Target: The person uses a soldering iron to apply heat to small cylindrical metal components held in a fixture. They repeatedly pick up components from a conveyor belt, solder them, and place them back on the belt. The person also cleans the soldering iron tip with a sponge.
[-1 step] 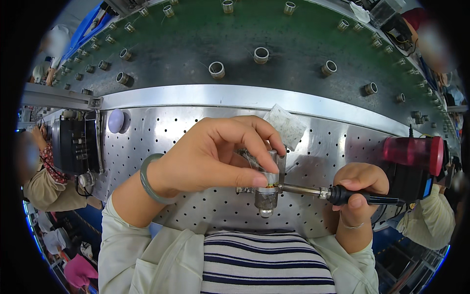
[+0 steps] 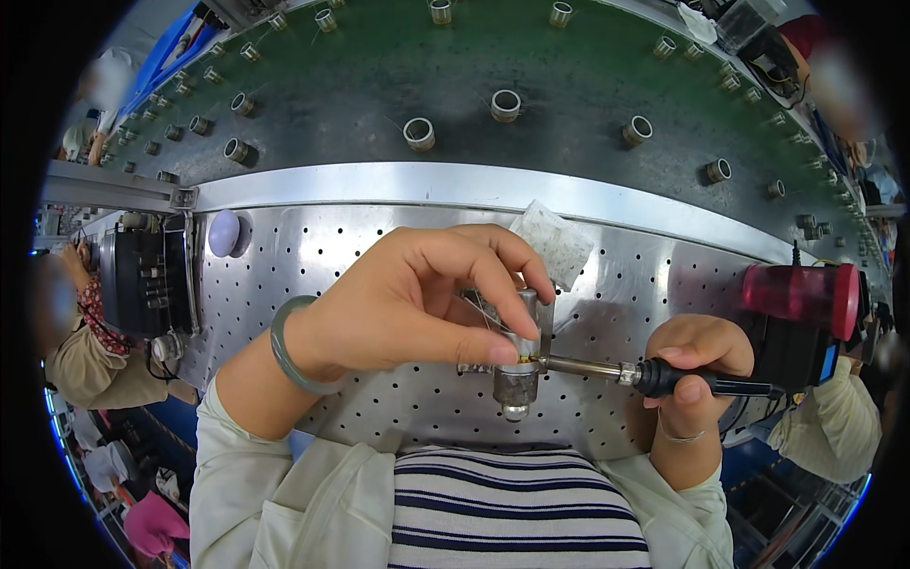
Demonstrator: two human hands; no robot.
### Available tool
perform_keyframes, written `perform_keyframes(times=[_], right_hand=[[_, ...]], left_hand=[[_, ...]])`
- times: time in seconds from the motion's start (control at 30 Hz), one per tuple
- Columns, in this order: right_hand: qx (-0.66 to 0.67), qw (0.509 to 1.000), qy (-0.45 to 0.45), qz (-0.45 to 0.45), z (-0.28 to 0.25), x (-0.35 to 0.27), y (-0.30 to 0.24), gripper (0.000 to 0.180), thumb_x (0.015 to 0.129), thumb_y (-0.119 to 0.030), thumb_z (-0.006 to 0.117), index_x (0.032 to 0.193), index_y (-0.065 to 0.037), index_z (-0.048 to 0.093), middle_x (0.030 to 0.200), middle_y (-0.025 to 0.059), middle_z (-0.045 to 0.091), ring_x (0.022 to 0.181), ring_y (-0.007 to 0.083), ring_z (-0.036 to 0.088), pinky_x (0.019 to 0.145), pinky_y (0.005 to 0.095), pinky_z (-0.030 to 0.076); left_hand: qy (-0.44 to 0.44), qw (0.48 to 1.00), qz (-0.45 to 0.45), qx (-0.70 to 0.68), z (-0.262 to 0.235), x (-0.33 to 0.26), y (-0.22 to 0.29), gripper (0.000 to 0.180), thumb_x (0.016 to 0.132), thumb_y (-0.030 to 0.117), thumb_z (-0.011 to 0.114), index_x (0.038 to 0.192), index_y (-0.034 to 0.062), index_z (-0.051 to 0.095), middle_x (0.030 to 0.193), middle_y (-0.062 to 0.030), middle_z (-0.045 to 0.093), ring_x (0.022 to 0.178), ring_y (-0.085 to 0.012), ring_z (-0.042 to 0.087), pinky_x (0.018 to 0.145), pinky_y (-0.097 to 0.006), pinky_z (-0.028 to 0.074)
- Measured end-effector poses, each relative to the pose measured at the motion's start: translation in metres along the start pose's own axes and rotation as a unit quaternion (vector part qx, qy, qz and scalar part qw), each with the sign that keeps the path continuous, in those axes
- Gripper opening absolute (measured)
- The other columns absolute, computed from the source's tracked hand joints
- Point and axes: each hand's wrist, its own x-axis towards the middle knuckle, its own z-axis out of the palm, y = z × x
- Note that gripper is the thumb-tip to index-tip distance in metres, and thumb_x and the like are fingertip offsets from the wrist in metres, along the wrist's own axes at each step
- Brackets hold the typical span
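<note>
Near the middle of the bench stands a small metal fixture (image 2: 515, 389) with a rounded silver knob at its near end. My left hand (image 2: 417, 303), wearing a green bangle, comes from the left and pinches a silver metal cylinder (image 2: 520, 347) on it between thumb and index finger. Thin wires show by the fingers. My right hand (image 2: 701, 360) is wrapped round the black handle of a soldering iron (image 2: 592, 368). Its metal shaft points left, and its end meets the right side of the cylinder; the exact contact is too small to tell.
A perforated metal bench top (image 2: 294, 256) lies below my hands, bearing a pale sheet (image 2: 555, 245) and a lilac egg-shaped object (image 2: 224, 234). Beyond a metal rail, a dark green belt (image 2: 360, 76) carries several metal rings (image 2: 506, 106). A pink container (image 2: 801, 296) stands right. Co-workers sit either side.
</note>
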Motion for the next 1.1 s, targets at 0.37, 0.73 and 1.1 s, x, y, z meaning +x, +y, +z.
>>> perform_keyframes(times=[0.37, 0.73, 1.1], right_hand=[[-0.007, 0.999, -0.033, -0.025, -0.003, 0.001, 0.002, 0.022, 0.076, -0.005, 0.073, 0.089, 0.006, 0.06, 0.065, 0.0121, 0.062, 0.047, 0.0174, 0.06, 0.045, 0.0251, 0.047], [-0.021, 0.997, -0.057, -0.037, -0.004, 0.002, 0.003, 0.022, 0.075, -0.002, 0.073, 0.09, 0.008, 0.059, 0.064, 0.0121, 0.062, 0.047, 0.0178, 0.06, 0.045, 0.0254, 0.047], [-0.066, 0.99, -0.095, -0.081, -0.009, 0.005, 0.003, 0.023, 0.074, 0.0, 0.073, 0.089, 0.009, 0.06, 0.061, 0.0121, 0.06, 0.045, 0.0174, 0.056, 0.043, 0.0263, 0.043]], left_hand=[[-0.028, 0.999, 0.034, 0.006, -0.005, 0.001, -0.008, 0.017, 0.066, -0.007, 0.078, 0.076, 0.0054, 0.071, 0.111, -0.0174, 0.058, 0.104, -0.0247, 0.058, 0.097, -0.035, 0.044], [-0.068, 0.996, 0.051, 0.021, -0.009, 0.003, -0.008, 0.016, 0.071, -0.008, 0.073, 0.081, 0.0042, 0.071, 0.113, -0.0134, 0.057, 0.103, -0.0163, 0.056, 0.083, -0.025, 0.051], [-0.05, 0.996, -0.041, -0.068, -0.003, 0.005, 0.001, 0.06, 0.076, -0.008, 0.068, 0.132, -0.0084, 0.045, 0.102, -0.0224, 0.065, 0.088, -0.0141, 0.064, 0.07, -0.018, 0.051]])
